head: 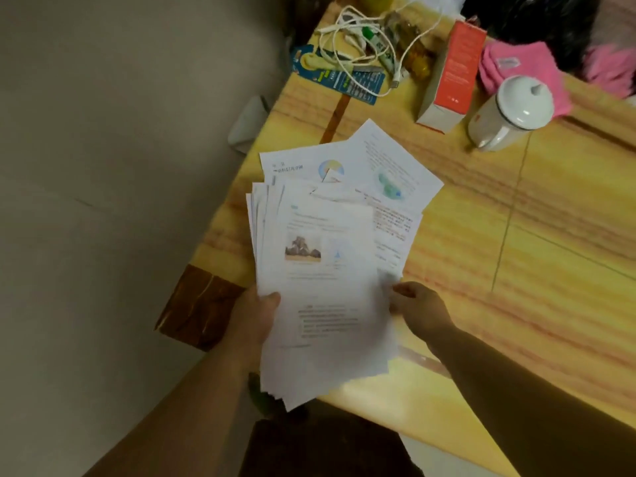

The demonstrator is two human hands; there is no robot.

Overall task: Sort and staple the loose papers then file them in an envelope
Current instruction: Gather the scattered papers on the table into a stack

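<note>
**A loose fan of printed sheets, held at both lower edges**

The stack of papers (pixel 320 280) sits at the near left corner of the table (pixel 516 253), partly lifted off it and fanned so that many left edges show stepped one behind another. The sheets are thin, white and printed, the top one carrying a small photo and blocks of text. They look light and limp, likely to slide over each other and droop where unsupported, so gripping at opposite edges and tapping them square on the table would probably serve best.

The left hand (pixel 256 318) grips the stack's lower left edge, thumb on top. The right hand (pixel 418 304) pinches the lower right edge of the top sheets.

Beyond the stack, more pages (pixel 378 166) lie flat and overlapping, showing coloured charts. Farther back from the stack stand a white lidded mug (pixel 509 113) and an orange and white carton (pixel 451 74), with a pink cloth (pixel 523 67) behind the mug. A tangle of white cable (pixel 358 39) lies at the table's far left. The tabletop is glossy, streaked yellow wood grain. No stapler or envelope can be made out.
</note>
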